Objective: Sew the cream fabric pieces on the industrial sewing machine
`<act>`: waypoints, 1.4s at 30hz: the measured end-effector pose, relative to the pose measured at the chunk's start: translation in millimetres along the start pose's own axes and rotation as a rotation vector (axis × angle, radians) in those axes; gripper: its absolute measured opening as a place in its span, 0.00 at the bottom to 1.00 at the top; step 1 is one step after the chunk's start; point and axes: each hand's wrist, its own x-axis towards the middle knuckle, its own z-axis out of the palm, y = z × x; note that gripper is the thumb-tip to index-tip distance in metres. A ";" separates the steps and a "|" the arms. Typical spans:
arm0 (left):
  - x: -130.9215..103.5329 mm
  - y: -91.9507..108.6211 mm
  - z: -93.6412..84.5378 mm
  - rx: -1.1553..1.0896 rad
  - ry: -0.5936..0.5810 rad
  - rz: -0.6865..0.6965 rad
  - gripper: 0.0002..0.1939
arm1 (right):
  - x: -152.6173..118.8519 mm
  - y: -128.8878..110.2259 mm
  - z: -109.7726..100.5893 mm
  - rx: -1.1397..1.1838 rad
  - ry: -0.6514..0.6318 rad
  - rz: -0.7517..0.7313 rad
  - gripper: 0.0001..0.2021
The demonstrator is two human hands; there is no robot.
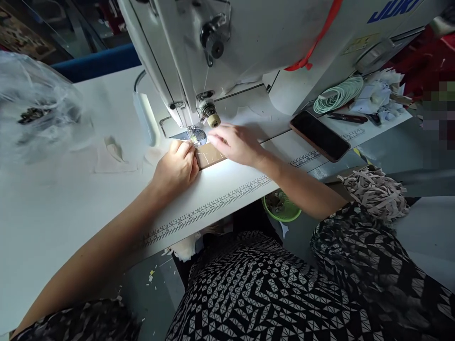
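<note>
Under the sewing machine (238, 52), both hands are close to the lit presser foot (194, 135). My left hand (177, 163) rests on the table just in front of the foot, its fingers closed in a pinch. Whatever lies between those fingertips is too small to make out. On the other side, my right hand (234, 143) has its thumb and fingers drawn together beside the needle area. Its fingertips are partly hidden, and I cannot see what they hold. A brown plate (209, 155) with loose white threads on it lies between the hands.
To the right are a phone (320, 136), a coil of pale green cord (337, 94) and dark hand tools (347, 118). A clear plastic bag (39, 109) sits at left. Ruler markings (206, 210) run along the table's front; below is a green basket (284, 215).
</note>
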 end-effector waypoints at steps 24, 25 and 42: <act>1.0 -13.4 9.2 -0.011 0.126 0.062 0.17 | 20.6 -3.6 -0.2 0.108 0.016 0.160 0.15; 1.6 -14.3 9.9 -0.026 0.130 0.054 0.17 | 22.3 -2.8 1.5 0.098 0.024 0.156 0.15; -2.6 -22.5 -31.8 0.175 -0.008 -0.463 0.20 | 1.1 -17.5 -9.0 0.141 -0.028 0.151 0.09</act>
